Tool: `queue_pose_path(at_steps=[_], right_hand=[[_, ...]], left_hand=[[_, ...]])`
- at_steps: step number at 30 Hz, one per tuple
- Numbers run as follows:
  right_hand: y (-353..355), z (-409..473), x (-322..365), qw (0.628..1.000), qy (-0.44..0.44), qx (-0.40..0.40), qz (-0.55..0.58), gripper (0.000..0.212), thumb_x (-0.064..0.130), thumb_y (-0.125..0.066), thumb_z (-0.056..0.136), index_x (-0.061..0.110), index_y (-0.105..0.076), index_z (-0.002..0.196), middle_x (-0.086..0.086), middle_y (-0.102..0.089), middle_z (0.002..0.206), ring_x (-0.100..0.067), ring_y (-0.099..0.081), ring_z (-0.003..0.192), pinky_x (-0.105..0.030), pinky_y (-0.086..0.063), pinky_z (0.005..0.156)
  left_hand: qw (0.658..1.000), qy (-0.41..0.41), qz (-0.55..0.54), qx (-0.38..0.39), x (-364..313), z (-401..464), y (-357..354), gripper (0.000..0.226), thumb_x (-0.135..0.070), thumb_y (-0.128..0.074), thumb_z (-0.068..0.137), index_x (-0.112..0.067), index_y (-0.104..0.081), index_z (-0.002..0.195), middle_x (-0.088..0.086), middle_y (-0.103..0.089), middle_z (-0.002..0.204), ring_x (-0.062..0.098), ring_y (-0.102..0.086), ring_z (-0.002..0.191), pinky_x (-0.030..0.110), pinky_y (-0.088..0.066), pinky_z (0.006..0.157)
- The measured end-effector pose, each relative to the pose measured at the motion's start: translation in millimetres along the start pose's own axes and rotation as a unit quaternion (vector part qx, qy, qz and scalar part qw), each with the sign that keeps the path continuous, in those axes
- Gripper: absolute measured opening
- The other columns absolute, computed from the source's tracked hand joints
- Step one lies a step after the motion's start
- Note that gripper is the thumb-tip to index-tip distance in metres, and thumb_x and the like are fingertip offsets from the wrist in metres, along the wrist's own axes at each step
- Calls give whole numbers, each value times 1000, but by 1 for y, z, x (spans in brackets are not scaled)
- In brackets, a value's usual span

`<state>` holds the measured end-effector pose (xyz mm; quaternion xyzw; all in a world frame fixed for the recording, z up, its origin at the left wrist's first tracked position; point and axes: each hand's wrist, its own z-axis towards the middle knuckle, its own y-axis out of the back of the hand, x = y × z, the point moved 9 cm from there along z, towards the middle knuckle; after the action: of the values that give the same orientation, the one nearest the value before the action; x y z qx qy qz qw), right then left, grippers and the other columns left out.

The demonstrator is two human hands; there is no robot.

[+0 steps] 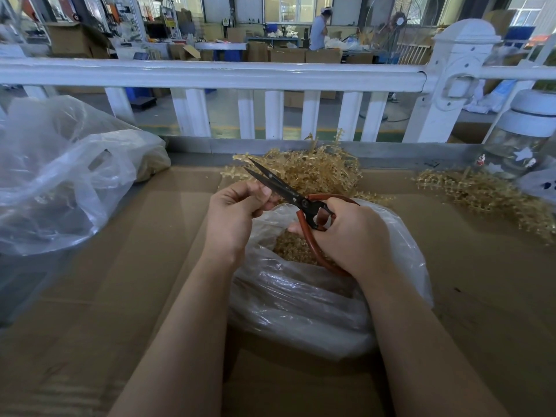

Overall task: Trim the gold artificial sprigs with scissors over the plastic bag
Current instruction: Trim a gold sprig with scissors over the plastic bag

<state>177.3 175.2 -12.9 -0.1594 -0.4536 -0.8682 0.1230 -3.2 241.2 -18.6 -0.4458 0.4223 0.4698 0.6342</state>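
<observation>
Scissors (288,195): black blades, red-brown handles. Sprigs (313,171) gold. Bag (304,305) clear. Fence (210,75) white.

Both forearms reach in from near edge, converging toward centre. Left hand (237,206): fingers curled, thumb pressed against fingertips in a pinch. Right hand (346,233): knuckles up, fingers curled through scissors (288,194) handles.

Soft daylight from far windows (288,7), dim foreground, wide-angle bending at edges.
</observation>
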Motion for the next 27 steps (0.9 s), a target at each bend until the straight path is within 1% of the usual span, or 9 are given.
queue_pose_path(at_steps=[2, 5, 8, 11, 13, 17, 21, 24, 27], right_hand=[[-1, 0, -2, 1000, -7, 5, -1, 51, 92, -45, 70, 41, -51, 70, 23, -57, 63, 6, -52, 59, -16, -42, 51], [-1, 1, -3, 1000, -14, 7, -9, 67, 93, -40, 70, 35, -66, 90, 25, -60, 74, 2, -55, 66, -19, -47, 56], [1, 1, -2, 1000, -11, 7, 2, 71, 92, -39, 70, 37, -66, 104, 29, -53, 82, 1, -51, 75, -18, -40, 59], [-1, 0, -2, 1000, -10, 21, 12, 73, 92, -40, 71, 36, -67, 109, 29, -54, 85, 1, -51, 78, -20, -45, 63], [-2, 0, -2, 999, -11, 28, 14, 72, 91, -42, 72, 36, -67, 111, 29, -54, 86, 0, -51, 79, -22, -47, 66], [-1, -1, 0, 999, -11, 30, 22, 70, 91, -42, 71, 38, -66, 108, 28, -57, 83, -1, -54, 77, -20, -45, 63], [-2, -1, -1, 999, -10, 35, 19, 65, 89, -47, 73, 37, -67, 106, 25, -63, 84, -2, -57, 77, -19, -46, 62], [-3, 0, -1, 999, -7, 41, 15, 66, 92, -44, 71, 37, -68, 101, 23, -64, 79, -1, -57, 74, -15, -44, 59], [-2, 0, -1, 999, -7, 36, 13, 66, 92, -42, 70, 37, -68, 97, 22, -63, 74, 1, -57, 69, -15, -44, 58]], left_hand=[[1000, 1, -3, 0, 1, 0, 0, 29, 0, -63, 91, -17, -66, 67, 3, -68, 72, 10, -59, 64, 21, -46, 65], [1000, -3, 10, 8, 0, 0, -4, 25, 2, -59, 93, -12, -57, 72, 6, -63, 72, 8, -57, 63, 18, -45, 64], [998, -13, 52, 26, -2, -2, -11, 20, 5, -54, 95, -5, -55, 78, 12, -57, 76, 7, -53, 64, 16, -43, 63], [997, -17, 59, 39, -4, -3, -15, 23, 9, -50, 95, -6, -54, 77, 8, -53, 73, 10, -48, 66, 15, -41, 62], [997, -21, 61, 49, -5, -3, -17, 25, 10, -48, 94, -7, -51, 77, 9, -51, 74, 11, -46, 66, 16, -39, 63], [996, -28, 56, 68, -7, -4, -19, 26, 14, -46, 92, -6, -50, 76, 9, -46, 73, 12, -43, 66, 21, -38, 66], [995, -35, 48, 76, -7, -3, -20, 25, 15, -45, 92, -4, -52, 78, 3, -45, 70, 8, -42, 63, 20, -38, 66], [995, -36, 49, 76, -6, -3, -20, 21, 15, -45, 92, -1, -54, 83, 4, -45, 71, 10, -42, 65, 21, -38, 66], [995, -39, 46, 76, -7, -3, -20, 29, 16, -44, 91, -7, -51, 74, 5, -45, 70, 11, -40, 65, 22, -37, 66]])
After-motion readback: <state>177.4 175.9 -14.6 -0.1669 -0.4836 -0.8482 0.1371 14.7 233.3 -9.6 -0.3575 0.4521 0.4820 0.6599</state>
